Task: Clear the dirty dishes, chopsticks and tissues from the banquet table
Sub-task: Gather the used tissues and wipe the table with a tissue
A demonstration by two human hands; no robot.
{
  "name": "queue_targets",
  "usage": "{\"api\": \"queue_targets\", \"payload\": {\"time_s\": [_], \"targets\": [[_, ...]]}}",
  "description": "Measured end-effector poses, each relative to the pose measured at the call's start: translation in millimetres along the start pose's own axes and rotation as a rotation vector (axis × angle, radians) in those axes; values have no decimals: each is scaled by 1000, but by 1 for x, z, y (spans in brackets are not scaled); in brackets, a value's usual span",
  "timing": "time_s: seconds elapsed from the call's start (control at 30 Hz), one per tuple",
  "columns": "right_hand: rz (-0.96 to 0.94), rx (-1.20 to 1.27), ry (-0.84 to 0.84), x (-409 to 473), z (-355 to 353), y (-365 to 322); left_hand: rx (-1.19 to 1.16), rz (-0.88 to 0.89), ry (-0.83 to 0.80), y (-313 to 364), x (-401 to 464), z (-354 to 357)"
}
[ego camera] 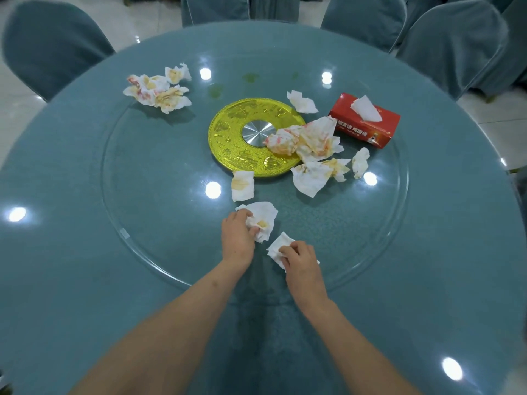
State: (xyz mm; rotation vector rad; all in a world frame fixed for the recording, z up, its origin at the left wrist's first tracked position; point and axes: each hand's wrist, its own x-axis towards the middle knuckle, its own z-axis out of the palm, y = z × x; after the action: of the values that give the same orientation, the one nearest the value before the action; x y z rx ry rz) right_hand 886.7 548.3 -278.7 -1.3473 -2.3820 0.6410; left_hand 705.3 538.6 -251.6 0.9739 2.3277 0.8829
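Used tissues lie scattered on the round glass turntable point(137, 178) of the teal banquet table. My left hand point(237, 238) pinches a white tissue with a yellow stain point(263, 220) near the turntable's front. Just to its right, my right hand point(299, 259) grips a smaller white tissue point(278, 246). A stained folded tissue point(243, 185) lies just beyond my left hand. A heap of red- and yellow-stained tissues point(309, 143) covers the right side of the gold centre disc point(228, 132). Another stained heap point(158, 89) sits at the far left.
A red tissue box point(368, 128) with a clean sheet sticking out stands at the right of the turntable. Teal-covered chairs point(48, 44) ring the far side of the table. Greenish smears point(216, 91) mark the glass behind the gold disc.
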Motion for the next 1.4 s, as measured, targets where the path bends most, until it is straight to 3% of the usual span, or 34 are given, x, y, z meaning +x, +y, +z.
{"api": "queue_targets", "payload": {"time_s": [0.17,0.4,0.7,1.0,1.23,1.4], "targets": [[77,140,51,22,3,-17,-109,-81,-8,-8,7,-7],[-4,181,115,77,6,-57,-250,-72,36,-20,3,-20],[-139,20,-154,97,37,-58,-249,-102,96,-41,0,-34],[-216,15,-43,95,36,-56,-215,-82,96,-46,10,-46],[-244,13,175,133,30,-77,-199,-118,107,-53,22,-53],[-250,3,75,184,38,-104,-180,-103,91,-55,21,-53]]}}
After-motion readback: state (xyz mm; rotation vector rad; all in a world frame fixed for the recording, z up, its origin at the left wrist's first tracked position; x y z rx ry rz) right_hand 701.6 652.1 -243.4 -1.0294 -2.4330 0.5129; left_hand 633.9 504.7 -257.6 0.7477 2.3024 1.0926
